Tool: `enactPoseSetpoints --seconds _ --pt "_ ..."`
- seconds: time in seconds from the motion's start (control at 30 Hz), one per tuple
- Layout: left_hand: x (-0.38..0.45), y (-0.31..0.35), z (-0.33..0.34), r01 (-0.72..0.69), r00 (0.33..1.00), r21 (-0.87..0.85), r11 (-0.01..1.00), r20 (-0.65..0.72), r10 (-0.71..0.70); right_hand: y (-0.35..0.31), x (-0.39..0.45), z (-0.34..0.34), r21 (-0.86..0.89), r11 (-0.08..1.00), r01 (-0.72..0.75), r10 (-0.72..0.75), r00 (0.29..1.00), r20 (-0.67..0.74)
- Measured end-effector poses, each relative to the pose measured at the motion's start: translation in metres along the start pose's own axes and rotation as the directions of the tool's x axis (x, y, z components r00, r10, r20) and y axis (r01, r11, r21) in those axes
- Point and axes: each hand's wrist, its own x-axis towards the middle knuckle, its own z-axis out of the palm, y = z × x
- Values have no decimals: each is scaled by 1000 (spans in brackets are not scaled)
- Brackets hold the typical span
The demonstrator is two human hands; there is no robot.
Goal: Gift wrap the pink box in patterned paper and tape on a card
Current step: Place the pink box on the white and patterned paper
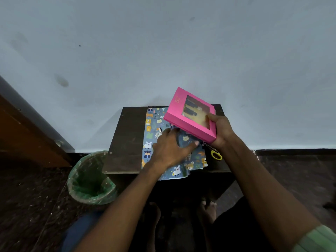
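A pink box [183, 116] with a clear window is lifted and tilted above the small dark table [127, 139]. My right hand [221, 130] grips its near right corner, thumb on the window. A sheet of blue animal-patterned paper [154, 140] lies spread on the table beneath. My left hand [170, 149] rests flat on the paper, fingers spread, under the box's lower edge. No card is in view.
Yellow-handled scissors [216, 154] lie at the paper's right edge, partly hidden by my right hand. A green-lined waste bin [91, 179] stands on the floor left of the table. A pale wall rises right behind the table. A wooden door is at far left.
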Motion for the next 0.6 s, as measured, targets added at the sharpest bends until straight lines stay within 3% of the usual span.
enactPoseSetpoints --seconds 0.07,0.23,0.33,0.43,0.5,0.6 --pt "-2 12 12 28 1000 -34 999 -10 -28 1 -1 -2 4 1000 0 0 1000 0" --pt "2 8 14 124 988 187 975 68 -138 6 -5 -4 -16 1000 -10 10 1000 28" --pt "8 -11 -14 169 984 186 968 -84 -156 7 -3 -4 -44 999 -14 15 1000 22" --pt "8 -35 -39 372 922 309 876 -236 -308 12 -4 1 -87 996 -13 13 1000 0" --pt "9 -44 -43 462 884 222 858 -198 -425 15 -4 3 -107 994 -16 15 1000 -9" --pt "13 -54 -46 466 874 80 881 -196 -445 17 -3 6 -128 992 -16 13 1000 -24"
